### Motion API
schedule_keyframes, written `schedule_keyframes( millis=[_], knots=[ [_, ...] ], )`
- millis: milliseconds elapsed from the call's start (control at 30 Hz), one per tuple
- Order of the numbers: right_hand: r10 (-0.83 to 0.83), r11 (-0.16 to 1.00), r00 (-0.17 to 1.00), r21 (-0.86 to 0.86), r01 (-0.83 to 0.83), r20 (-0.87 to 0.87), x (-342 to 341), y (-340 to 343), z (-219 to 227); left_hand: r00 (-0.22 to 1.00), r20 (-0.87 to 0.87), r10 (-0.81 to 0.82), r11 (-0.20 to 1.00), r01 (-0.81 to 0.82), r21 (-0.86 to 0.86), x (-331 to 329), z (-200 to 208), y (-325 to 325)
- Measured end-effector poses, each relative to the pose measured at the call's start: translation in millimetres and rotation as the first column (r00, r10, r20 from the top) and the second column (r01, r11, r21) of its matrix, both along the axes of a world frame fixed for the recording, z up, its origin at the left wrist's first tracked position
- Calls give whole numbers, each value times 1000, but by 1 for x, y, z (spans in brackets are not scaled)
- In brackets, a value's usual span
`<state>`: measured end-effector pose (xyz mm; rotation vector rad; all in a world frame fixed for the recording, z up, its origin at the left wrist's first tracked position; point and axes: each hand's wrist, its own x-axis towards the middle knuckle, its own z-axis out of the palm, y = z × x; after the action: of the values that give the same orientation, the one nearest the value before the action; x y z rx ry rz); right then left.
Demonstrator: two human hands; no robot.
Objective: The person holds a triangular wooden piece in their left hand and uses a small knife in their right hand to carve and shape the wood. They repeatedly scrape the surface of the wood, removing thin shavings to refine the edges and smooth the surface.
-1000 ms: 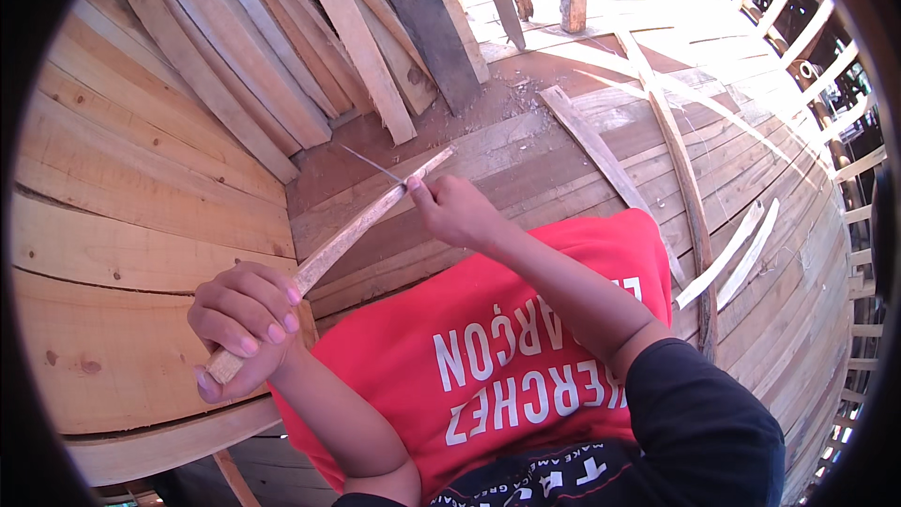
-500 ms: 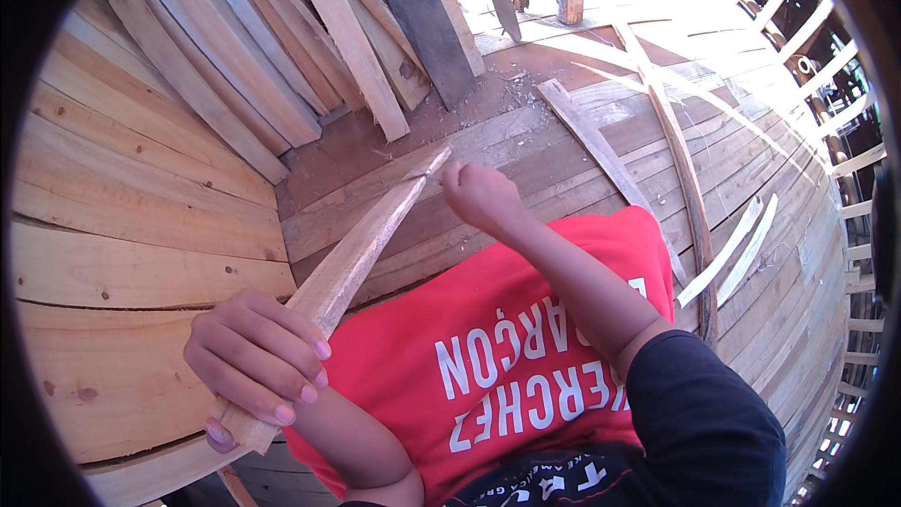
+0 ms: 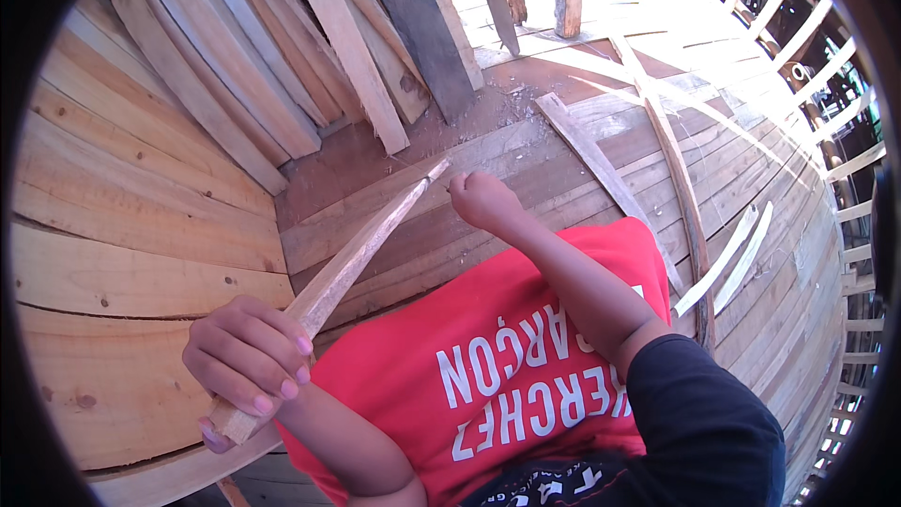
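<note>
Left hand: fingers closed around the butt of a tapered wooden stick, left of the red garment, apparently for steadiness, leaving the tip clear. Its long axis runs diagonally, narrow end pointing forward and right. Right hand: fingers curled just beside the tip; contents, if any, cannot be told. Beyond: plank floor.

Left hand: we curl its fingers into a closed grip, thumb low at the outer side.
Left forearm: we angle it forward and leftward.
Right hand: we ball it into a compact fist, farther forward than the left.
Right forearm: we slant it inward across our front.
</note>
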<state>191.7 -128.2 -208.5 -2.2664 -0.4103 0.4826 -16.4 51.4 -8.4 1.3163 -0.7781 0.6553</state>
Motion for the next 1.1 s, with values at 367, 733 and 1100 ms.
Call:
schedule_keyframes(
  millis=[367,733,1100],
  knots=[
    [-117,988,992,101,120,-39,-16,19,10,977,26,212,974,-209,-85,2,-4,-15],
    [-49,998,997,43,46,60,-32,21,45,981,-43,188,979,-191,-69,-3,-3,-14],
    [-24,999,997,31,22,71,-31,16,46,982,-27,187,980,-188,-64,-1,-3,-13]
  ],
)
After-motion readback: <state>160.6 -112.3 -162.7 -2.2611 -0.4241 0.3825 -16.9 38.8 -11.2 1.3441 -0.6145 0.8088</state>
